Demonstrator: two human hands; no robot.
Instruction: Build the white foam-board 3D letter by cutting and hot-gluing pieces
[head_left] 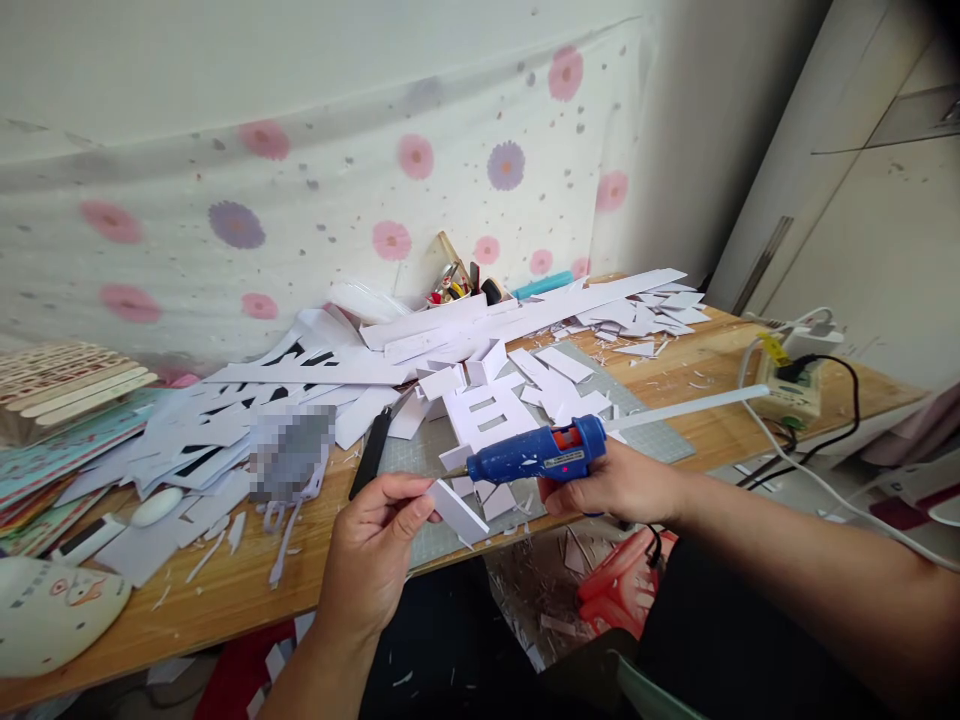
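Note:
Between the thumb and fingers of my left hand [384, 540] is a small white foam board strip [459, 513], tilted over the table's front edge. My right hand [611, 483] is wrapped round a blue glue gun [525, 453], which points left. Its nozzle is close to the strip; whether they touch I cannot tell. A long white glue stick [690, 405] sticks out of the gun's back. Behind the gun, a white cut piece with rectangular openings [491, 412] lies on the grey cutting mat [664, 440].
White board scraps [202, 420] cover the table [180, 610]. A black cutter [371, 452] lies left of the mat. A power strip [795, 385] with cables is at the right. Wooden sticks [71, 380] and a white rounded object [56, 615] are at the left.

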